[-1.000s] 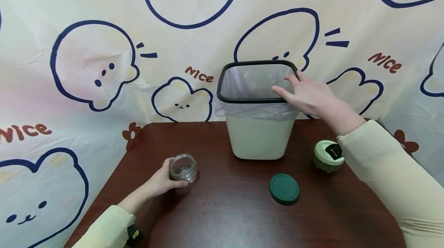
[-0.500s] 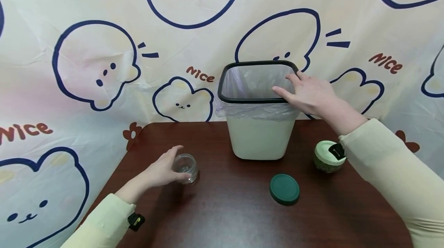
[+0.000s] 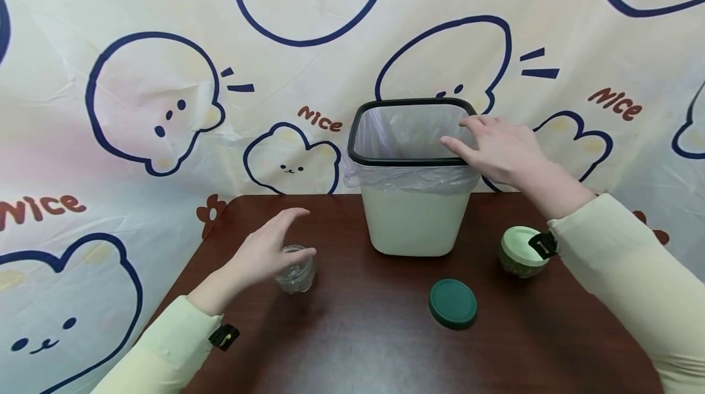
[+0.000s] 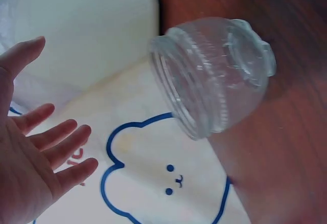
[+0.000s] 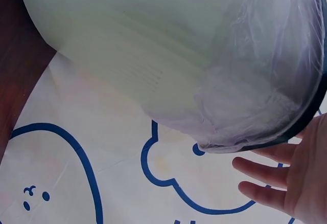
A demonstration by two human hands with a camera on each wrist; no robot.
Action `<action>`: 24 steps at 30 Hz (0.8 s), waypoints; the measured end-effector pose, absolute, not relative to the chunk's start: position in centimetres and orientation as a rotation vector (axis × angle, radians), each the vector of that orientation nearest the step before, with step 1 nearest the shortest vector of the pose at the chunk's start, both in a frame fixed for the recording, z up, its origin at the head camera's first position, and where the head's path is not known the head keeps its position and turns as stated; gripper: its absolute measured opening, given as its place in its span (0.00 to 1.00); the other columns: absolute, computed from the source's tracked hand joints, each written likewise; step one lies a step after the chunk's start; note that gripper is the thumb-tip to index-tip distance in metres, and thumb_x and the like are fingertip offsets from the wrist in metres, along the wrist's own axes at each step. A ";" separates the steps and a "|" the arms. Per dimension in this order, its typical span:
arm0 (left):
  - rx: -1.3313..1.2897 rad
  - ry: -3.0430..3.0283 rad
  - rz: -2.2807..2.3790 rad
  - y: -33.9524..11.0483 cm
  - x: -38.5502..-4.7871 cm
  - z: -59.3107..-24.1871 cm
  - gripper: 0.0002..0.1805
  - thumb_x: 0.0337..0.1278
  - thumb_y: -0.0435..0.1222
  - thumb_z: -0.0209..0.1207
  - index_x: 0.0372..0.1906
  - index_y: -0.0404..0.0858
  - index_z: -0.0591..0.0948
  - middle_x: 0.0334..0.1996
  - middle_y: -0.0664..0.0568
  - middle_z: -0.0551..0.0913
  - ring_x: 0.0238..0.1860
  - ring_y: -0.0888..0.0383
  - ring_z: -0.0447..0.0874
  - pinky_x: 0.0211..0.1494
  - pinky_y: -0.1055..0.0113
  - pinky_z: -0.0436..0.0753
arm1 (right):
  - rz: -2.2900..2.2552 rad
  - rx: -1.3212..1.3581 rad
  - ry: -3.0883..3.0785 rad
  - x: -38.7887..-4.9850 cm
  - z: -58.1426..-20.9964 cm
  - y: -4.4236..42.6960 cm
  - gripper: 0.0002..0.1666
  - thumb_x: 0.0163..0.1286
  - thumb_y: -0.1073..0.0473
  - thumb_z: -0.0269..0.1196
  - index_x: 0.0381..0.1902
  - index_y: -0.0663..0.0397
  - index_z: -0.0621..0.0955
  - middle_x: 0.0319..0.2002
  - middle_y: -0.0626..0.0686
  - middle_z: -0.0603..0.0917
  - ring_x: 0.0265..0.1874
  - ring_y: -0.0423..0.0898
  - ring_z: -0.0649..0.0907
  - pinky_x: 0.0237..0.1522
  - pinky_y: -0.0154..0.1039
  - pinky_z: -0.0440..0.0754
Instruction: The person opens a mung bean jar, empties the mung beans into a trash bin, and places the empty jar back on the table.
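Observation:
My left hand hovers above and beside an uncapped clear glass jar, fingers spread. The left wrist view shows space between that hand and the jar, which stands on the table. My right hand is at the right side of the pale green bin, with its fingers extended over the black rim. In the right wrist view the hand lies beside the rim, fingers loosely extended; whether they touch it is partly hidden. A translucent bag lines the bin.
A dark green lid lies on the brown table, in front of the bin. To its right stands a jar with a light green lid, close to my right sleeve. A printed cloth hangs behind.
My left hand has let go of the glass jar and risen above it, while the jar has stayed on the table. The right hand has barely moved at the bin's rim.

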State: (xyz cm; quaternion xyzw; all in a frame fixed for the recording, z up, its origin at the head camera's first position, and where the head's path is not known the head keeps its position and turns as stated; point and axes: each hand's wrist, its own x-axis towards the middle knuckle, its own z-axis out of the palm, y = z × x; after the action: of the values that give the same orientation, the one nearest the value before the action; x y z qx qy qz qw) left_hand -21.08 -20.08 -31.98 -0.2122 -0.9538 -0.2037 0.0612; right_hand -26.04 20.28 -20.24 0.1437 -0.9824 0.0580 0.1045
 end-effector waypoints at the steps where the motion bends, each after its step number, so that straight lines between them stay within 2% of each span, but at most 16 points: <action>1: -0.651 -2.876 -0.614 -19.9 -21.1 -31.8 0.40 0.52 0.51 0.69 0.67 0.42 0.67 0.65 0.49 0.70 0.62 0.51 0.70 0.56 0.46 0.75 | 0.181 0.425 -2.888 -26.0 -20.3 20.4 0.51 0.69 0.24 0.34 0.71 0.59 0.64 0.67 0.67 0.66 0.62 0.65 0.68 0.50 0.65 0.71; 14: -0.754 -2.813 -0.576 -17.7 -21.4 -29.9 0.38 0.53 0.51 0.68 0.67 0.42 0.69 0.65 0.48 0.71 0.63 0.50 0.70 0.57 0.47 0.75 | 0.271 0.433 -2.837 -25.0 -20.3 22.3 0.47 0.72 0.28 0.38 0.70 0.60 0.63 0.68 0.67 0.63 0.66 0.65 0.63 0.56 0.67 0.65; 24: -0.856 -2.772 -0.535 -16.3 -20.9 -29.2 0.37 0.53 0.53 0.68 0.66 0.44 0.70 0.64 0.50 0.72 0.62 0.53 0.70 0.58 0.51 0.75 | 0.292 0.415 -2.799 -24.0 -20.4 23.8 0.45 0.73 0.30 0.40 0.73 0.58 0.59 0.70 0.66 0.59 0.66 0.66 0.62 0.52 0.69 0.67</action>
State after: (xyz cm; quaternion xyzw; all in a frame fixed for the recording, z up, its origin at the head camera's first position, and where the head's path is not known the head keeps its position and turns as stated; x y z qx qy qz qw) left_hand -20.90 -16.28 -29.22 -0.2889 -0.9353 -0.1804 0.0956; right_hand -23.99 23.79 -20.35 0.1443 -0.9731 0.1017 0.1480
